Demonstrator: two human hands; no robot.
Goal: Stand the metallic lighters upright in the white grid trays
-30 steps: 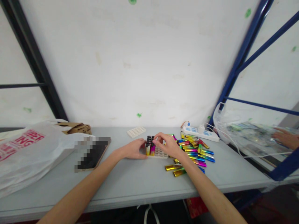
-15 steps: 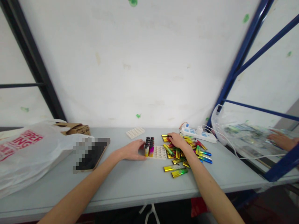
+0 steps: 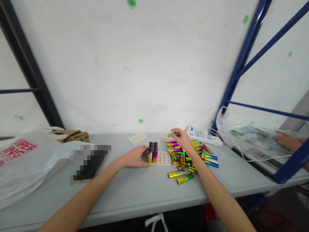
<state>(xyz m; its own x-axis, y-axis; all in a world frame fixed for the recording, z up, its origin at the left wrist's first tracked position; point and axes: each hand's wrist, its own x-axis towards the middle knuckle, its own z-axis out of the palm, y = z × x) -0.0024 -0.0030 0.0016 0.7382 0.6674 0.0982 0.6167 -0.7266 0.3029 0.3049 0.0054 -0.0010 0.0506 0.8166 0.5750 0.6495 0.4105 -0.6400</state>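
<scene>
My left hand (image 3: 136, 157) is curved around the left end of a white tray with round holes (image 3: 164, 158), thumb at its front corner and fingers beside the lighters. Two rows of black-topped lighters (image 3: 153, 152) stand upright at that end; the tray's right part shows bare holes. My right hand (image 3: 181, 138) is raised above the back of a heap of shiny lighters (image 3: 184, 158). Between its thumb and fingers it pinches one yellow-green lighter (image 3: 171, 134), pointing left. The heap lies just right of the tray, in yellow, green, red, pink and blue.
Another white tray (image 3: 138, 138) lies farther back. A phone (image 3: 93, 162) and a white plastic bag (image 3: 31, 164) are on the left, with cardboard (image 3: 74, 136) behind. A power strip (image 3: 205, 138) stands behind the heap. Past the blue post (image 3: 235, 77), another person's hand (image 3: 287, 140) rests over clear bags.
My right hand has lifted from the heap and moved slightly left with a lighter in its fingers. My left hand stays at the tray. The view has shifted slightly.
</scene>
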